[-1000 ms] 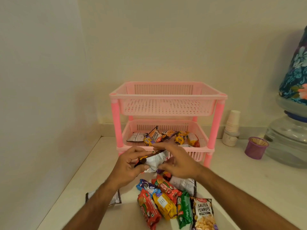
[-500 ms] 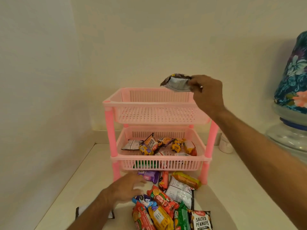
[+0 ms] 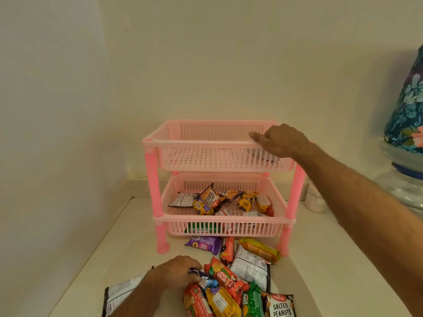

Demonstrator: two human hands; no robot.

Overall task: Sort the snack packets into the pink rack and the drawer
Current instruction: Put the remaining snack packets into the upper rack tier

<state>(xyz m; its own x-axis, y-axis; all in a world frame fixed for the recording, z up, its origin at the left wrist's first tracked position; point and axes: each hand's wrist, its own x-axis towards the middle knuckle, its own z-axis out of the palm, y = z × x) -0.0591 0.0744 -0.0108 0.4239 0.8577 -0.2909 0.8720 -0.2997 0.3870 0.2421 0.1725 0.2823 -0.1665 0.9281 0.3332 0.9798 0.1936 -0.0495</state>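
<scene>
**Both hands at work: one on the pile, one in the top tray**

Far left: wall close beside the counter edge [image 3: 75,271], a narrow bare strip between wall and rack leg. Low left: silver packet [image 3: 119,294] flat on the counter, partly under the forearm. Left hand [image 3: 176,273] curled over a blue-purple packet [image 3: 206,279] at the near pile of snack packets [image 3: 229,284], fingers bent on it. Centre: pink rack [image 3: 151,179], lower tray [image 3: 219,226] holding several packets, upper tray [image 3: 206,146] mostly bare. Right hand [image 3: 281,143] over the upper tray's front right rim, fingers loosely bent, resting on a grey packet [image 3: 261,157] lying inside; grip unclear. Further right: open counter, white cups [image 3: 314,201], floral-covered water jug [image 3: 407,106]. Drawer unseen.
</scene>
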